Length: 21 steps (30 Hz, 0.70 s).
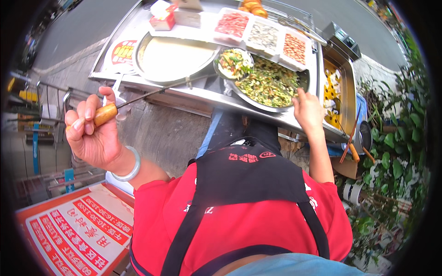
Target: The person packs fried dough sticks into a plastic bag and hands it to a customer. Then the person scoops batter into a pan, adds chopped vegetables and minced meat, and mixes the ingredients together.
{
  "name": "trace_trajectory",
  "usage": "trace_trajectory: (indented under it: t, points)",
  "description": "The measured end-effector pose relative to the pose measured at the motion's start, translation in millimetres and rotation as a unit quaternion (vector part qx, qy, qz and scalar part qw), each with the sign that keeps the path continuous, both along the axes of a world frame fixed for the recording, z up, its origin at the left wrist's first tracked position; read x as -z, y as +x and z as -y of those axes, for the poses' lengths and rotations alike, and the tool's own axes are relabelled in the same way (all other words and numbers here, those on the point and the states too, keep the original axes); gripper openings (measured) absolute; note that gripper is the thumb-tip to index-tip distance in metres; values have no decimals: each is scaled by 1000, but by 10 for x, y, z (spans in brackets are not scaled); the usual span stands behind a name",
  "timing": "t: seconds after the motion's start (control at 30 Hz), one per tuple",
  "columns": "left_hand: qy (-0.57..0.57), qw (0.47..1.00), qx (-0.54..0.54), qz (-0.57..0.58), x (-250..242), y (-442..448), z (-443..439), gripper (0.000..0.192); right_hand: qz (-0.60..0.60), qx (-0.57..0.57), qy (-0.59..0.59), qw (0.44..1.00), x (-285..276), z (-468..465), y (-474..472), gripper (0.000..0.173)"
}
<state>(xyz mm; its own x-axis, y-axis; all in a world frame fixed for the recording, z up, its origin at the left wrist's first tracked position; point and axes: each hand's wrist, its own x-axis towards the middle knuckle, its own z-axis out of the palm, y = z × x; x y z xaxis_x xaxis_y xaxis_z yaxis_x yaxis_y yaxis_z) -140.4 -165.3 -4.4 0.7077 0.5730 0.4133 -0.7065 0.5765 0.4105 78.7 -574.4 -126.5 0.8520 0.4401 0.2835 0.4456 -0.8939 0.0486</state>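
Observation:
My left hand (98, 129) is raised at the left, its fingers closed around the wooden handle of a ladle (152, 92). The ladle's thin metal shaft runs over the cart's front edge to a round cup, which holds chopped vegetable filling (234, 63). That cup sits between a steel basin of pale batter (176, 58) and a large metal bowl (247, 98) of chopped green vegetable mix (271, 86). My right hand (308, 110) is at the bowl's right rim, fingertips curled over the edge of the mix. Whether it grips anything is unclear.
Behind the bowl stand white tubs of raw meat pieces (232, 24), greyish shellfish-like pieces (262, 34) and peanuts (294, 48). Golden fried pieces (255, 7) lie on a wire rack. A deep metal pan (348, 100) adjoins at right. A tissue box (162, 20) stands back left.

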Motion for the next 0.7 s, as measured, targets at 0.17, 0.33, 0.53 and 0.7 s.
trace_trajectory:
  t: [0.17, 0.33, 0.53, 0.7]
  points:
    - [9, 995, -94, 36, -21, -273, -247, 29, -158, -3, -151, 976, 25, -261, 81, 44]
    - [65, 972, -225, 37, 18, -374, -355, 26, -41, -239, 5, 970, -81, -1086, 232, 49]
    - [103, 940, -324, 17, 94, -319, -380, 22, -132, -433, 70, 889, 309, -2510, 223, 54]
    - [115, 929, -351, -1, 183, -277, -433, 20, -97, -506, 89, 852, 274, -2745, 306, 15]
